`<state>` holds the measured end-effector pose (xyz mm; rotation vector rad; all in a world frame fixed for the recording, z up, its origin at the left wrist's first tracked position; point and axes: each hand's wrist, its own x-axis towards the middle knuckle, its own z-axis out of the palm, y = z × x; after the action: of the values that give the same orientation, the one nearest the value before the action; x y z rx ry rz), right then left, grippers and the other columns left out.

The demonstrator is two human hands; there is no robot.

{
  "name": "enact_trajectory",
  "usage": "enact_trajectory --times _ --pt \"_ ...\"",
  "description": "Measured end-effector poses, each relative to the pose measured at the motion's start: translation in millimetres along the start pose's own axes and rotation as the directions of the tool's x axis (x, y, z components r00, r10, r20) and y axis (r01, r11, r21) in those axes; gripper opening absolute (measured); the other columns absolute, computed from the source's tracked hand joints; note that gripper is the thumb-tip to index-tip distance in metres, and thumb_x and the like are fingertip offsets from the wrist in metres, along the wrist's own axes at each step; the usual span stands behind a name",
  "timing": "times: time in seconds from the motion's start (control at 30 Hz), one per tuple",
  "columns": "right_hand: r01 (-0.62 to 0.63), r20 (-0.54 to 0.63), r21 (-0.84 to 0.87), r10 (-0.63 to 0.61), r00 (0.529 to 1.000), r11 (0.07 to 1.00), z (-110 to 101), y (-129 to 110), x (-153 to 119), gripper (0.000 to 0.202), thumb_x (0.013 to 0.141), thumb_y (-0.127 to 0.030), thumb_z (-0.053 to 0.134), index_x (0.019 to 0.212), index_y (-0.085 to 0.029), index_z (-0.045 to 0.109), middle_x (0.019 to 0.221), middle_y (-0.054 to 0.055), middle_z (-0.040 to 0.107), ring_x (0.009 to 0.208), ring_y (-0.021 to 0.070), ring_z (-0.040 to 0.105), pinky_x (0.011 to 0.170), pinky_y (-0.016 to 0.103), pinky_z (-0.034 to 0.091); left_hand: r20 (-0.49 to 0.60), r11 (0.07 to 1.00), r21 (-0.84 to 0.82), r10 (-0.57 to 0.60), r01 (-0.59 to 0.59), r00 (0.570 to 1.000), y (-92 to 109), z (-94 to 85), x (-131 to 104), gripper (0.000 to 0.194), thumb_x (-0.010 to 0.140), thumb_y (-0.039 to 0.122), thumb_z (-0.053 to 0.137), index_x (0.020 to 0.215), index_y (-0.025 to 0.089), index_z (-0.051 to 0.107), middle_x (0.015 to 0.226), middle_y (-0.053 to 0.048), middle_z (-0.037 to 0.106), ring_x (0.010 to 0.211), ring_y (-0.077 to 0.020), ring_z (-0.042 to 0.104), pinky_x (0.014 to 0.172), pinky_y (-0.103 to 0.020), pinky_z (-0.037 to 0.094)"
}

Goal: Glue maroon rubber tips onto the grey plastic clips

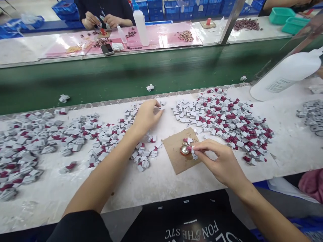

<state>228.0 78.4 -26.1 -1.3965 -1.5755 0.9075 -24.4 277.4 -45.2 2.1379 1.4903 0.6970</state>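
Note:
My right hand [222, 161] pinches a small grey and maroon plastic piece [193, 153] between thumb and forefinger. It holds the piece at the edge of a small round red-rimmed dish [185, 150] with a shiny middle. The dish sits on a square of brown cardboard [174, 158], and another grey and maroon piece [188, 140] lies just behind it. Farther back, my left hand [147, 116] is over the table, thumb and forefinger curved and apart. Small grey pieces lie close to its fingertips; I see none held.
A large heap of grey and maroon pieces [227, 121] lies at the right, with more piles [45, 134] spread leftward. A white bottle [282, 77] leans at the right. Beyond the green belt [121, 77], a co-worker's hands [101, 21] handle small parts.

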Motion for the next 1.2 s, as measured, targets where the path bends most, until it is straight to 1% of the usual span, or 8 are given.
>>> enact_trajectory --times 0.13,0.3,0.4,0.5,0.7,0.83,1.0,1.2 --pt "0.015 0.011 -0.004 -0.015 1.0 1.0 3.9 -0.2 -2.6 0.01 0.103 -0.026 0.077 0.104 -0.032 0.086 0.106 0.006 0.088 0.098 0.0306 0.085 0.08 0.047 0.071 0.101 0.927 -0.371 -0.011 0.048 0.995 22.9 -6.9 -13.3 0.019 0.081 0.028 0.082 0.094 0.023 0.069 0.099 -0.006 0.079 0.092 -0.0244 0.074 0.093 -0.041 0.062" --pt "0.021 0.023 -0.02 -0.021 1.0 1.0 5.4 -3.9 -0.9 0.012 0.105 -0.028 0.076 0.105 -0.033 0.087 0.106 0.007 0.088 0.097 0.031 0.085 0.077 0.047 0.071 0.135 0.882 -0.465 -0.015 0.076 0.991 50.1 -11.0 -32.3 0.021 0.084 0.032 0.083 0.101 0.022 0.078 0.101 -0.007 0.079 0.093 -0.0229 0.073 0.094 -0.041 0.063" --pt "0.022 0.025 -0.022 -0.022 0.999 1.0 5.8 -5.5 -0.4 0.012 0.105 -0.028 0.076 0.105 -0.034 0.087 0.106 0.006 0.088 0.099 0.0315 0.085 0.082 0.049 0.071 0.178 0.806 -0.58 -0.022 0.122 0.984 58.2 -9.5 -40.5 0.021 0.084 0.033 0.085 0.098 0.022 0.075 0.111 -0.009 0.082 0.104 -0.0251 0.078 0.099 -0.042 0.064" --pt "-0.013 0.034 -0.012 0.013 0.999 1.0 4.1 -7.1 0.0 0.01 0.104 -0.031 0.078 0.104 -0.034 0.088 0.106 0.007 0.088 0.098 0.0321 0.084 0.077 0.048 0.07 0.174 0.719 -0.676 -0.053 0.158 0.983 62.2 -8.8 -45.6 0.025 0.08 0.031 0.089 0.091 0.023 0.068 0.103 -0.008 0.082 0.094 -0.0241 0.081 0.092 -0.042 0.068" --pt "-0.16 -0.077 0.312 0.192 0.978 0.937 -7.6 -2.7 10.8 0.01 0.096 -0.041 0.089 0.1 -0.032 0.089 0.104 0.006 0.088 0.099 0.0304 0.085 0.087 0.047 0.073 0.161 0.681 -0.712 -0.08 0.172 0.984 70.5 -12.1 -52.6 0.022 0.084 0.033 0.092 0.098 0.023 0.078 0.09 -0.005 0.081 0.082 -0.0225 0.08 0.083 -0.04 0.069" --pt "-0.142 -0.166 0.563 0.28 0.945 0.814 -10.2 1.5 26.0 0.02 0.088 -0.044 0.096 0.102 -0.032 0.087 0.109 0.004 0.088 0.109 0.03 0.085 0.103 0.052 0.072 0.306 0.581 -0.761 -0.072 0.289 0.949 82.2 -5.3 -59.3 0.022 0.086 0.038 0.093 0.101 0.025 0.083 0.092 -0.005 0.084 0.088 -0.0248 0.083 0.081 -0.04 0.07" --pt "-0.089 -0.145 0.64 0.233 0.962 0.763 -5.3 -1.2 37.0 0.022 0.091 -0.047 0.092 0.107 -0.033 0.085 0.114 0.003 0.088 0.12 0.0314 0.084 0.114 0.061 0.067 0.366 0.499 -0.803 -0.02 0.326 0.93 93.9 7.0 -62.6 0.028 0.084 0.036 0.096 0.105 0.025 0.082 0.102 -0.006 0.087 0.091 -0.0247 0.084 0.084 -0.041 0.071" --pt "-0.112 -0.139 0.677 0.276 0.951 0.728 -5.0 0.3 36.3 0.025 0.082 -0.045 0.101 0.101 -0.032 0.09 0.11 0.003 0.09 0.11 0.0292 0.085 0.111 0.056 0.068 0.408 0.442 -0.821 0.011 0.361 0.913 95.0 11.9 -60.6 0.027 0.082 0.033 0.099 0.101 0.023 0.082 0.098 -0.005 0.087 0.09 -0.024 0.085 0.086 -0.039 0.071"
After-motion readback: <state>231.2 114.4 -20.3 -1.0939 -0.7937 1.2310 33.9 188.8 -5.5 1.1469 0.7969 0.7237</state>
